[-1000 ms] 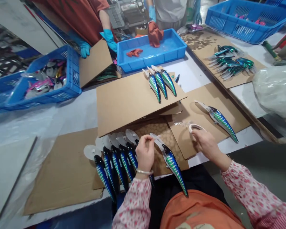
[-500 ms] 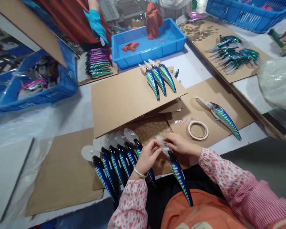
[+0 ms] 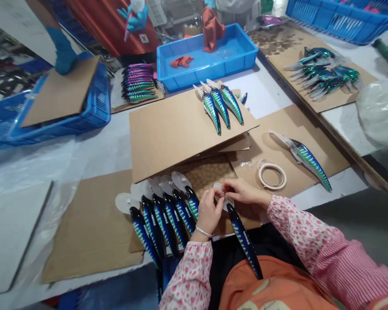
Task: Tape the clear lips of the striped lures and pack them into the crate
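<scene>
A blue-black fishing lure (image 3: 245,241) with pale stripes lies tail toward me, its tail resting against my orange apron. My left hand (image 3: 211,211), wearing a bangle, is closed on the lure's clear lip from the left. From the right, my right hand (image 3: 242,190) pinches at the same lip; whatever small piece is between the fingertips is hidden. Left of my hands, several like lures (image 3: 163,215) lie side by side, clear lips pointing away. A roll of tape (image 3: 273,176) lies right of my right hand, and a single lure (image 3: 311,161) rests beyond it on cardboard.
Three lures (image 3: 219,103) lie on a raised cardboard sheet (image 3: 161,133). Behind it stands a blue tray (image 3: 207,71) with reddish cloths. Blue crates (image 3: 97,97) stand at left, one partly covered by cardboard under a co-worker's gloved hand (image 3: 64,54). Green lures (image 3: 330,73) lie at right.
The held lure has rolled so more of its dark back and lettering shows. My hands stay at its lip. A co-worker's gloved hand has brought cardboard down over the left crate; another gloved hand has risen.
</scene>
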Tool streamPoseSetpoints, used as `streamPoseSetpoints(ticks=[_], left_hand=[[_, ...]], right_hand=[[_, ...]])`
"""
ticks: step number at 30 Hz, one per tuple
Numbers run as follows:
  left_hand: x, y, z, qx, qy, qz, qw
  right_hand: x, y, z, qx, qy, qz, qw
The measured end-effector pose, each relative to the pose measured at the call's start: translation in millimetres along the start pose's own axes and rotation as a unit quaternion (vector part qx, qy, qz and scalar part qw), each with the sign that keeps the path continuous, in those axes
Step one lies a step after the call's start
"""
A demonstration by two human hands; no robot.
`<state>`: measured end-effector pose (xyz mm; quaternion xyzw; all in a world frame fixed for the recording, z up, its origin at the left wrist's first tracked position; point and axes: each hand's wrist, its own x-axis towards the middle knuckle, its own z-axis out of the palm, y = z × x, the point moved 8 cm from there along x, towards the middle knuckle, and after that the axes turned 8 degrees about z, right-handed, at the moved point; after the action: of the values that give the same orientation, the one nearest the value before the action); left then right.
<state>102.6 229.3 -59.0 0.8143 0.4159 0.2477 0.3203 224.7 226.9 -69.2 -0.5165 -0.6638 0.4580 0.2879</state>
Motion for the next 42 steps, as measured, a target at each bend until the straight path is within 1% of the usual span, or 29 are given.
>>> streamPoseSetpoints(ticks=[5, 8, 13, 15, 20, 25, 27, 29, 31, 32, 35, 37, 40, 42], left_hand=[[-1, 1, 0.8, 0.046, 0.026, 0.014, 0.998], [-1, 3, 0.2, 0.073, 0.035, 0.021, 0.996], [-2, 5, -3.9, 0.117, 0.050, 0.014, 0.992], [-3, 5, -5.5, 0.126, 0.051, 0.011, 0.991], [-2, 2, -6.5, 0.122, 0.032, 0.013, 0.992], [-5, 0, -10.0, 0.128, 0.041, 0.018, 0.991], [-8, 0, -10.0, 0.129, 0.048, 0.020, 0.990], [-11, 0, -9.8, 0.130, 0.057, 0.020, 0.990], [-13, -1, -9.8, 0.132, 0.068, 0.018, 0.989], [-14, -1, -10.0, 0.134, 0.073, 0.018, 0.988], [-15, -1, -9.8, 0.138, 0.080, 0.022, 0.987], [-16, -1, -9.4, 0.142, 0.081, 0.028, 0.986], [-16, 0, -9.6, 0.148, 0.081, 0.037, 0.985], [-15, 3, -11.2, 0.149, 0.079, 0.043, 0.985]], right_hand=[[-1, -1, -3, 0.017, 0.008, 0.007, 1.000], [-2, -1, -2, 0.023, 0.010, 0.010, 1.000], [-6, -2, 4, -0.005, 0.070, 0.011, 0.997], [-7, -1, 6, -0.008, 0.079, 0.011, 0.997], [-10, -4, 6, -0.017, 0.071, -0.023, 0.997], [-9, -1, 15, -0.050, 0.068, -0.047, 0.995], [-9, 1, 19, -0.086, 0.101, -0.055, 0.990], [-12, 3, 18, -0.115, 0.154, -0.050, 0.980], [-16, 7, 16, -0.109, 0.193, -0.032, 0.975], [-18, 9, 16, -0.095, 0.198, -0.024, 0.975], [-21, 11, 17, -0.052, 0.175, -0.019, 0.983], [-22, 11, 19, -0.047, 0.161, -0.017, 0.986], [-23, 9, 20, -0.078, 0.171, -0.016, 0.982], [-24, 5, 22, -0.114, 0.179, -0.029, 0.977]])
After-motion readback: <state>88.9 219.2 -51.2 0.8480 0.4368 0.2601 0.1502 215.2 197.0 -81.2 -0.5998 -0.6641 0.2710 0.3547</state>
